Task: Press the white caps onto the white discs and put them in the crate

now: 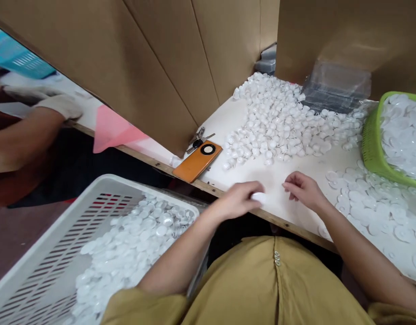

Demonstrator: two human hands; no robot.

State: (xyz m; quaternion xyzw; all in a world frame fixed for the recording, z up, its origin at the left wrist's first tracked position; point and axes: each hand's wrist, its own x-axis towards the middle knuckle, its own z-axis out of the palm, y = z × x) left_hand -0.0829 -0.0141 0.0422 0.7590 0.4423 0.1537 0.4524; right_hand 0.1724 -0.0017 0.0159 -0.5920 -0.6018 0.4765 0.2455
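Note:
My left hand [240, 198] is closed around a small round white plastic cap [258, 197] just above the table's front edge; the hand is slightly blurred. To its right, my right hand [302, 188] hovers over the white tabletop [262, 176] with fingers curled and thumb and forefinger together; whatever is between them cannot be made out. Beyond both hands lies a heap of small white plastic caps [275, 122]. Flat, clear-white discs [373, 205] are spread on the table beside my right forearm.
A grey-white basket [103, 180] with white pieces stands at lower left. A green basket [372, 144] of discs is at right. An orange phone [194, 164] and keys [198, 139] lie by cardboard walls [154, 67]. Clear plastic bags [336, 85] lie behind. Another person's gloved hand [61, 106] is at left.

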